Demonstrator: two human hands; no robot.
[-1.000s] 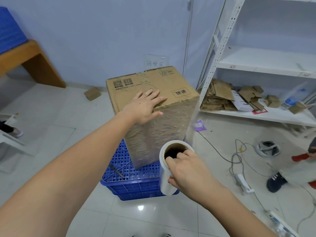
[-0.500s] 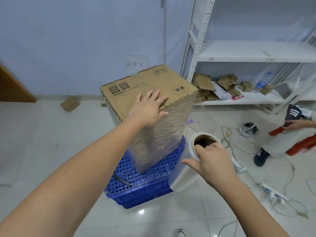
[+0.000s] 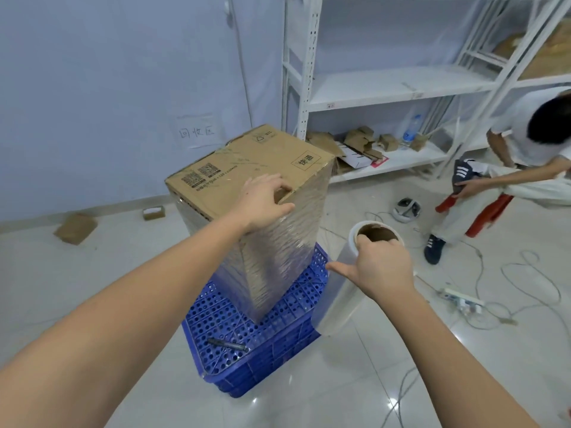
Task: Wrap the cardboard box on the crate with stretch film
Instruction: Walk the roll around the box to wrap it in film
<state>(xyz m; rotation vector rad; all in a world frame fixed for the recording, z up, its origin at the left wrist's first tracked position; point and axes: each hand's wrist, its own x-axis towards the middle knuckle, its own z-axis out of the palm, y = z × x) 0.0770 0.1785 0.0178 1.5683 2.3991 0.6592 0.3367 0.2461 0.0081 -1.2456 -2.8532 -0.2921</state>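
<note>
The right hand [image 3: 381, 267] holds the roll [image 3: 349, 282] of film upright by its open top end, fingers [image 3: 364, 240] hooked into the cardboard core and thumb stretched out toward the box. A marker [image 3: 227, 345] lies on the near part of the blue crate [image 3: 262, 359]. On the crate stands the box [image 3: 250, 208], tall and upright, its two visible sides already sheathed in wrinkled film from just under the top edge down to the base. The left hand [image 3: 262, 202] steadies it at the near top corner, fingers curled over the edge and thumb pressed on the film. The top face is bare, so I judge the wrapping well along, with perhaps more turns and the cut left. Beyond, cables [image 3: 494, 288] and a power strip [image 3: 460, 301] trail over the floor to the right, where another person [image 3: 506, 168] bends, both in the path around the crate. Scrap cardboard sits on the white shelf [image 3: 386, 159].
</note>
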